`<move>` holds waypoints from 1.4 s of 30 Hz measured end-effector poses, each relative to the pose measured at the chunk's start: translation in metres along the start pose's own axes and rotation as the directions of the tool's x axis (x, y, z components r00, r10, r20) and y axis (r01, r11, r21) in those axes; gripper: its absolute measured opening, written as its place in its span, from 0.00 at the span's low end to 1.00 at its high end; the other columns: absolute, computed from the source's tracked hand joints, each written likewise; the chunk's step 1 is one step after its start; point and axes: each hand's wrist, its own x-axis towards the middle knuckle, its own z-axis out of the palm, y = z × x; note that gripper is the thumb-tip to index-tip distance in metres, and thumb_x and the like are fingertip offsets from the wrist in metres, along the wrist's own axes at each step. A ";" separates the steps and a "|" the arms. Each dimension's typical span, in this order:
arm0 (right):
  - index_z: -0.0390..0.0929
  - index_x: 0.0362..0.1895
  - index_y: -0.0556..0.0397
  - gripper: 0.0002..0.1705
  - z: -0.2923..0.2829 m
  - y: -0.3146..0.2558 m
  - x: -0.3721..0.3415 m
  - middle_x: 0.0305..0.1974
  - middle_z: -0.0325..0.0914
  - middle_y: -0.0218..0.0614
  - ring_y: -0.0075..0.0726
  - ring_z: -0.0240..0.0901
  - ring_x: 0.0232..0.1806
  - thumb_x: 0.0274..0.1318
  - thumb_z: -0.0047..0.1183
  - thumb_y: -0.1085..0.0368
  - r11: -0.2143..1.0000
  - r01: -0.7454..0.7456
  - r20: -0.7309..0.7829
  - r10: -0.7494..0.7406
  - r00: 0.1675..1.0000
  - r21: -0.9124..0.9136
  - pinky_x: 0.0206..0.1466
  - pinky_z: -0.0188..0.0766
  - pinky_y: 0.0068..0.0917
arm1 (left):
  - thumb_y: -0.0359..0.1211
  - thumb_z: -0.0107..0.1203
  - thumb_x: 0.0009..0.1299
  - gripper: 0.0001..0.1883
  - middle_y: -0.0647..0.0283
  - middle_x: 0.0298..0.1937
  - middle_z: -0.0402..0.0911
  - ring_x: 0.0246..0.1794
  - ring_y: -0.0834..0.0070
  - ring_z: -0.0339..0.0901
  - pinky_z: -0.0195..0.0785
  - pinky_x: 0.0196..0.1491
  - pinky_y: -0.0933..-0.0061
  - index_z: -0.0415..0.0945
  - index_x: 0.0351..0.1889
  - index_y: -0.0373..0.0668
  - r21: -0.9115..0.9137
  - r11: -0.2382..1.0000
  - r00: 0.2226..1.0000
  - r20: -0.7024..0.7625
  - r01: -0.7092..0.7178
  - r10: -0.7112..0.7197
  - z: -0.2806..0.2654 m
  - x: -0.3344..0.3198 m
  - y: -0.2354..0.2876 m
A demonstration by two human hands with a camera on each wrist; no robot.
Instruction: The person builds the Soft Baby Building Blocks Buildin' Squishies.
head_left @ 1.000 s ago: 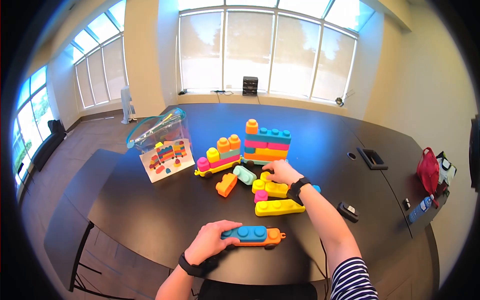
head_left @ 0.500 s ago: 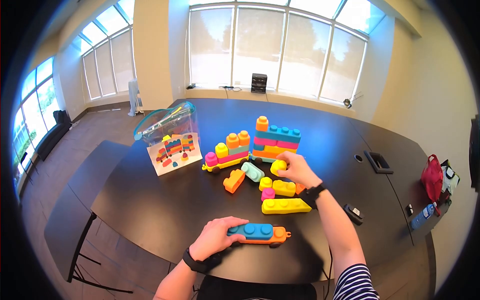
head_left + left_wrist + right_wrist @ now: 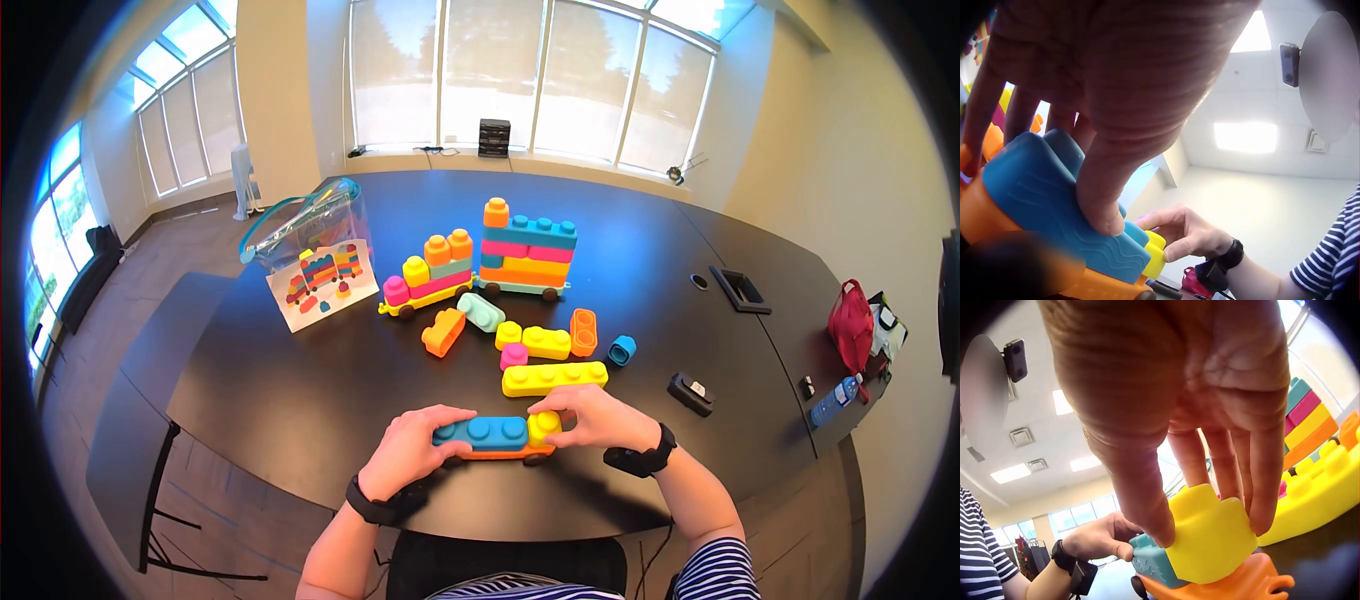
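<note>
My left hand (image 3: 405, 450) grips a long blue toy block (image 3: 482, 433), thumb on the near side and fingers over the far side. The blue block sits on an orange wheeled base (image 3: 1235, 581) with a hook at its right end. At that end my right hand (image 3: 600, 418) pinches a small yellow block (image 3: 1207, 540) between thumb and fingers. The yellow block stands upright beside the blue one, its underside right at the orange base. Just beyond lies a long yellow block (image 3: 555, 379).
Loose blocks lie behind: an orange one (image 3: 443, 332), a mint one (image 3: 482, 313), a blue one (image 3: 622, 350). Farther back stand two built wagons, one low (image 3: 430, 285), one tall (image 3: 527, 255). A picture card (image 3: 322, 285) leans on a clear bag (image 3: 325, 220). A black case (image 3: 691, 394) lies right.
My right hand picked up a small yellow block from the loose pile and brought it toward me onto the base's right end. My left hand stays on the blue block.
</note>
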 end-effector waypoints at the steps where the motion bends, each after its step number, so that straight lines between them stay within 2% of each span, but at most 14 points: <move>1: 0.85 0.59 0.56 0.27 0.001 0.001 0.001 0.47 0.86 0.41 0.41 0.85 0.48 0.54 0.72 0.64 1.000 -0.003 -0.002 0.003 1.000 0.009 0.56 0.85 0.34 | 0.36 0.75 0.65 0.24 0.55 0.56 0.90 0.54 0.50 0.86 0.79 0.60 0.56 0.87 0.60 0.47 -0.001 1.000 1.000 0.000 0.004 -0.004 0.000 0.000 0.000; 11: 0.84 0.61 0.57 0.28 0.009 -0.008 0.002 0.49 0.84 0.47 0.57 0.81 0.55 0.55 0.73 0.66 0.998 -0.044 0.062 0.047 0.997 -0.040 0.59 0.78 0.45 | 0.36 0.76 0.64 0.24 0.58 0.55 0.90 0.52 0.51 0.86 0.80 0.58 0.58 0.87 0.59 0.47 -0.002 1.000 1.000 -0.011 0.017 -0.017 -0.001 0.000 0.002; 14: 0.84 0.63 0.53 0.31 0.018 0.000 0.002 0.45 0.84 0.45 0.55 0.82 0.51 0.54 0.75 0.65 0.997 0.013 0.010 -0.012 1.000 -0.076 0.56 0.78 0.43 | 0.36 0.76 0.64 0.24 0.58 0.55 0.90 0.52 0.52 0.87 0.80 0.57 0.58 0.88 0.59 0.47 -0.011 1.000 1.000 -0.014 0.016 -0.017 -0.001 0.000 0.001; 21: 0.87 0.59 0.54 0.29 -0.013 0.006 0.014 0.55 0.88 0.43 0.47 0.84 0.56 0.58 0.75 0.52 0.996 0.007 0.187 0.010 0.982 -0.093 0.60 0.80 0.37 | 0.36 0.76 0.64 0.24 0.58 0.55 0.90 0.54 0.52 0.86 0.79 0.59 0.58 0.88 0.59 0.47 -0.006 0.999 0.999 -0.003 0.034 -0.034 -0.002 -0.001 0.004; 22: 0.89 0.54 0.54 0.24 -0.029 0.003 0.018 0.51 0.90 0.42 0.43 0.87 0.50 0.59 0.74 0.53 0.992 -0.113 0.160 0.121 0.980 -0.058 0.54 0.82 0.36 | 0.36 0.76 0.64 0.24 0.58 0.55 0.90 0.54 0.52 0.86 0.79 0.59 0.58 0.88 0.59 0.48 -0.014 0.999 0.999 -0.007 0.032 -0.032 -0.001 -0.001 0.004; 24: 0.89 0.45 0.55 0.18 -0.051 0.016 0.033 0.37 0.89 0.42 0.41 0.89 0.40 0.59 0.73 0.55 0.967 -0.226 -0.186 0.203 0.961 -0.116 0.47 0.83 0.35 | 0.36 0.77 0.63 0.27 0.57 0.57 0.89 0.54 0.53 0.86 0.79 0.59 0.59 0.86 0.62 0.48 0.006 1.000 1.000 0.000 -0.011 0.011 0.002 0.000 -0.004; 25: 0.87 0.40 0.57 0.18 -0.057 0.040 0.044 0.38 0.90 0.43 0.44 0.88 0.40 0.59 0.73 0.54 0.951 -0.288 -0.389 0.222 0.894 -0.117 0.46 0.82 0.37 | 0.36 0.77 0.63 0.29 0.56 0.58 0.89 0.54 0.53 0.86 0.79 0.59 0.59 0.85 0.64 0.49 0.016 0.999 1.000 0.004 -0.029 0.029 0.002 -0.001 -0.007; 26: 0.85 0.42 0.57 0.19 -0.064 0.063 0.054 0.39 0.90 0.45 0.46 0.89 0.42 0.61 0.71 0.53 0.913 -0.321 -0.524 0.149 0.839 -0.253 0.47 0.82 0.40 | 0.38 0.78 0.62 0.32 0.56 0.60 0.88 0.56 0.53 0.85 0.79 0.60 0.59 0.83 0.66 0.48 0.014 0.997 0.997 -0.018 -0.073 0.073 0.002 -0.002 -0.009; 27: 0.83 0.54 0.55 0.29 -0.073 0.074 0.062 0.44 0.90 0.48 0.52 0.88 0.48 0.59 0.72 0.46 0.843 -0.482 -0.569 0.280 0.773 -0.240 0.52 0.83 0.44 | 0.39 0.79 0.60 0.35 0.55 0.62 0.87 0.57 0.54 0.85 0.79 0.61 0.59 0.81 0.68 0.47 0.015 0.993 0.992 -0.042 -0.117 0.118 0.000 -0.002 -0.010; 28: 0.81 0.57 0.55 0.33 -0.075 0.087 0.071 0.46 0.89 0.49 0.54 0.88 0.50 0.57 0.73 0.44 0.784 -0.560 -0.571 0.338 0.748 -0.269 0.53 0.83 0.45 | 0.41 0.81 0.59 0.39 0.54 0.63 0.86 0.59 0.54 0.84 0.78 0.62 0.58 0.79 0.70 0.46 0.017 0.987 0.984 -0.066 -0.162 0.163 -0.002 -0.002 -0.011; 31: 0.75 0.66 0.55 0.50 -0.075 0.128 0.097 0.54 0.87 0.54 0.60 0.85 0.57 0.51 0.74 0.34 0.614 -0.731 -0.532 0.528 0.662 -0.299 0.60 0.82 0.50 | 0.46 0.84 0.54 0.49 0.53 0.67 0.83 0.64 0.55 0.82 0.77 0.65 0.58 0.75 0.73 0.44 -0.029 0.999 0.999 0.033 0.042 -0.041 -0.021 -0.005 -0.010; 35: 0.79 0.65 0.55 0.48 -0.065 0.147 0.109 0.58 0.85 0.54 0.58 0.83 0.63 0.45 0.78 0.39 0.600 -0.783 -0.392 0.689 0.610 -0.165 0.65 0.81 0.47 | 0.47 0.86 0.51 0.51 0.54 0.64 0.85 0.62 0.56 0.84 0.78 0.65 0.57 0.75 0.73 0.42 0.016 1.000 0.996 0.082 -0.027 0.026 -0.022 -0.004 -0.034; 38: 0.82 0.63 0.49 0.43 -0.068 0.144 0.108 0.62 0.83 0.54 0.58 0.82 0.64 0.44 0.78 0.43 0.667 -0.720 -0.452 0.591 0.669 -0.194 0.66 0.81 0.46 | 0.45 0.85 0.53 0.46 0.55 0.59 0.87 0.57 0.57 0.86 0.79 0.62 0.58 0.77 0.70 0.43 -0.051 0.998 0.997 0.081 0.023 -0.019 -0.016 -0.003 -0.036; 42: 0.83 0.59 0.50 0.33 -0.080 0.111 0.089 0.50 0.86 0.48 0.52 0.85 0.53 0.45 0.76 0.58 0.875 -0.458 -0.554 0.305 0.774 -0.158 0.60 0.82 0.43 | 0.41 0.82 0.55 0.35 0.54 0.54 0.89 0.54 0.57 0.88 0.81 0.60 0.58 0.84 0.62 0.44 -0.105 0.991 0.994 0.078 0.081 -0.073 -0.017 -0.002 -0.027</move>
